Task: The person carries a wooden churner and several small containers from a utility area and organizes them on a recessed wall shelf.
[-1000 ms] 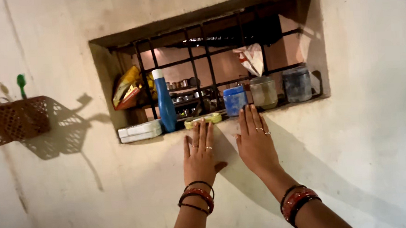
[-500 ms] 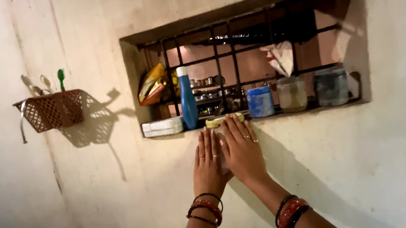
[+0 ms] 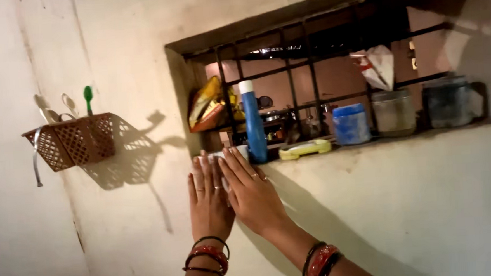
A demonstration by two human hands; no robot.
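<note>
Both hands — left hand point(image 3: 208, 204), right hand point(image 3: 252, 196) — lie flat, fingers wide, holding nothing, just below the blue bottle point(image 3: 253, 122); a careless upward brush could topple it.

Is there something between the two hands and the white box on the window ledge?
No, nothing visible. The fingertips of the left hand and the right hand already reach the white box at the ledge edge. The blue bottle stands just beside it, to the right.
</note>
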